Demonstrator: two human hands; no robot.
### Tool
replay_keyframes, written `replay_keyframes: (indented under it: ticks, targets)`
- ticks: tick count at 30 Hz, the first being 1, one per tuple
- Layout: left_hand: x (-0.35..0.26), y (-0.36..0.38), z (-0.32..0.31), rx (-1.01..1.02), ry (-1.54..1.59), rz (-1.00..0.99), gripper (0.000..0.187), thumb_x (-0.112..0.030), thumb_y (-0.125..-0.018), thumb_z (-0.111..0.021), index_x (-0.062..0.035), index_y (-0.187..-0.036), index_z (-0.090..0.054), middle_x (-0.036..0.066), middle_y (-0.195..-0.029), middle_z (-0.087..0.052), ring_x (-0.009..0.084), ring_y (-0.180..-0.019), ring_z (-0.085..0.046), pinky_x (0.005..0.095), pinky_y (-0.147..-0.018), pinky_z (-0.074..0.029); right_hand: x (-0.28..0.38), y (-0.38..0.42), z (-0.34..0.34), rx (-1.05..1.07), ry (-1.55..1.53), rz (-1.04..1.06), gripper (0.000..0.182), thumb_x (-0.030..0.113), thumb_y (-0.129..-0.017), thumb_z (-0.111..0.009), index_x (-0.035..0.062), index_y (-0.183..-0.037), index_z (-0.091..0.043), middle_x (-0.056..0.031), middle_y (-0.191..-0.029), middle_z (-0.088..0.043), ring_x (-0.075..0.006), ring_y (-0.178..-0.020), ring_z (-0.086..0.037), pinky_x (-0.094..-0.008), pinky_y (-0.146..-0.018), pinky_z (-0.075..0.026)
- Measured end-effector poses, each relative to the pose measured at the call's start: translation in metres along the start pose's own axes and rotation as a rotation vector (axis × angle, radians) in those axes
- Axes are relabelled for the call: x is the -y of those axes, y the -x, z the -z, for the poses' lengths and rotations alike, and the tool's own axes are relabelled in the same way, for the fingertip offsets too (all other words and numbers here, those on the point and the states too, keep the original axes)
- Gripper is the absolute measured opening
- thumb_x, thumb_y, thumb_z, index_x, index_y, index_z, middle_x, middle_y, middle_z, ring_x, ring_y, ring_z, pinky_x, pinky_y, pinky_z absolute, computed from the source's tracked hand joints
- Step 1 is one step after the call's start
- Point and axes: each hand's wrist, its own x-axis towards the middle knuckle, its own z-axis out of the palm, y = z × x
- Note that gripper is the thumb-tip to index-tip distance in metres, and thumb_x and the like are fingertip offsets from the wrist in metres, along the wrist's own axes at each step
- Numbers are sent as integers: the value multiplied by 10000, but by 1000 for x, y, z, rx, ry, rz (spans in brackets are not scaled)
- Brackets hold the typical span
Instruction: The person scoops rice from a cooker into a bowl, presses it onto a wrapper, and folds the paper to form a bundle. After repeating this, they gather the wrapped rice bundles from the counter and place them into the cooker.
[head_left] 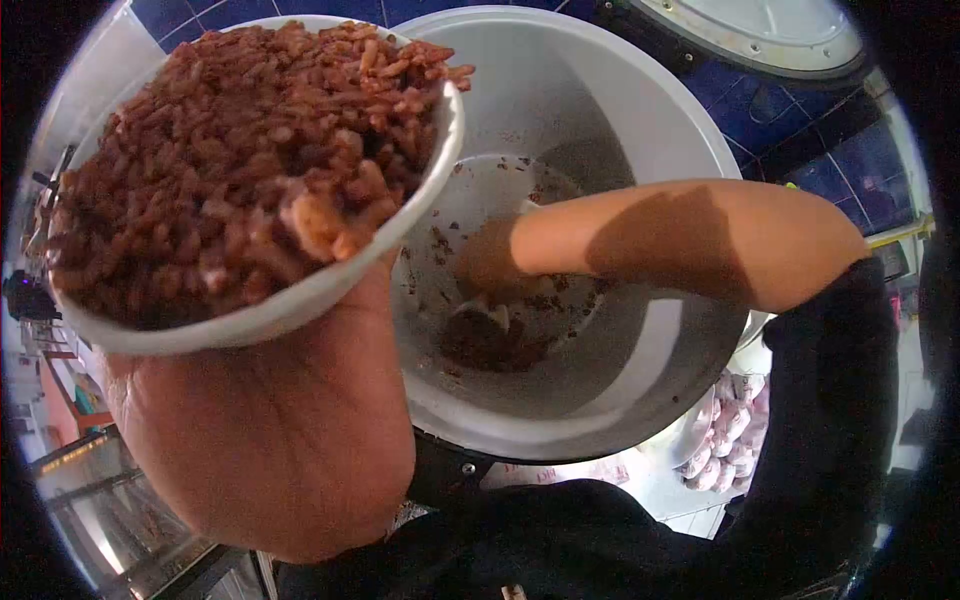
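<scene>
Close to the camera, my left hand point(270, 440) supports a white bowl point(300, 310) from below, the palm under its base. Reddish-brown cooked rice point(230, 170) is heaped above the rim, and some grains hang over the right edge. My right hand point(490, 262) reaches down inside a large, pale grey cooking pot point(650, 130), its fingers closed and in shadow near the bottom. A pale-edged scooping piece shows below the fingers, but I cannot tell its kind. Scattered grains and a small dark clump of rice point(500, 355) lie on the pot's floor.
Behind the pot is a blue tiled wall point(760, 110), with a round metal lid point(770, 30) raised at the upper right. Several wrapped packets point(728, 440) sit below the right forearm. At lower left stands a metal-framed glass case point(120, 510).
</scene>
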Motion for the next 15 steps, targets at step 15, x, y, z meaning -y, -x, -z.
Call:
replay_keyframes:
  ticks: [15]
  targets:
    - [-1, -16, -13, -61, 739, 298, 456, -282, -899, -344, -4, -1241, -460, 236, -1297, -446, 448, -1233, -387, 666, -1003, -293, -18, 120, -11, -342, -872, 197, 288, 196, -866, -597, 6, -1078, -635, -76, -765, -631, -156, -689, -556, -302, -658, -449]
